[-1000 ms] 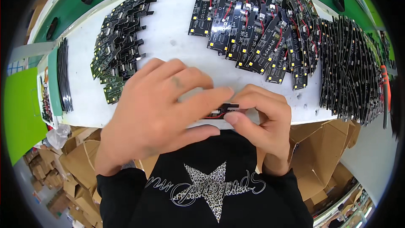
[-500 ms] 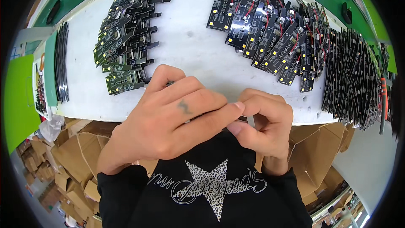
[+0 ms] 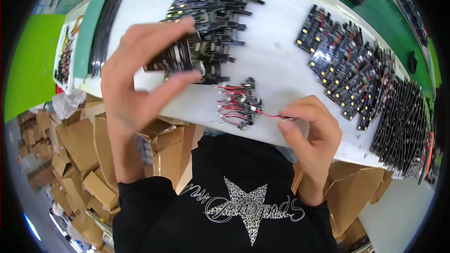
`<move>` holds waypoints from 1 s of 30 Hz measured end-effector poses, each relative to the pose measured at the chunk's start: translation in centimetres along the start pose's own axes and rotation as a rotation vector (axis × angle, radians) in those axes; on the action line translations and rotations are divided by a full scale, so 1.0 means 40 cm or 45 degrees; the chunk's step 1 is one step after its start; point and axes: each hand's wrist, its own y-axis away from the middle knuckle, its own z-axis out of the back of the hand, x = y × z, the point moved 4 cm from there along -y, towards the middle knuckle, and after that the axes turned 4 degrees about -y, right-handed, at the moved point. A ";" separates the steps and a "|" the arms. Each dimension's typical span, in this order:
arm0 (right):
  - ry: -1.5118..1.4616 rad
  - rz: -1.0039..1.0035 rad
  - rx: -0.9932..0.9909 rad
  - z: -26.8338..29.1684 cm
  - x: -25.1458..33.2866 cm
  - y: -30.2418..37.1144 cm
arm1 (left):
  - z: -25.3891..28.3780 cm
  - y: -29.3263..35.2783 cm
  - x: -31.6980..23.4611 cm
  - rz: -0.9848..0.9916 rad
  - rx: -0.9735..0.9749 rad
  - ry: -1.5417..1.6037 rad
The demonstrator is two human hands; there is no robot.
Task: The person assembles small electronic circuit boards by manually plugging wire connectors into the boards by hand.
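Standing beside this person, I would say the work is at the point where a finished piece goes out to the stack and the next small part gets picked up. The left hand [image 3: 140, 79] is raised over the near-left part of the white counter [image 3: 276, 61], its fingers [image 3: 161, 30] and thumb pinched on a flat black circuit board [image 3: 171, 58], which hangs just in front of the fanned stack of boards [image 3: 215, 14] at the far side. The right hand [image 3: 311, 133] sits at the counter's near edge, thumb and forefinger closed on the end of a thin red wire [image 3: 269, 115] that runs back into a small tangle of red-wired connectors [image 3: 236, 105] lying on the white surface between the two hands. Further right, another long spread of boards [image 3: 347, 75] runs diagonally, and beyond it a dense row of dark strips [image 3: 403, 126] (too tightly packed to tell one from another). Cardboard boxes [image 3: 93, 150] are heaped below the counter. By my judgement, the next move calls for laying the board down square on the stack without disturbing its neighbours, and for drawing the one wire free gently, since the tangle looks likely to drag along with it.
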 end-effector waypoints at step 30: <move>0.699 0.499 0.260 -0.113 0.009 -0.064 | -0.269 -0.070 0.153 -0.086 -0.384 -0.468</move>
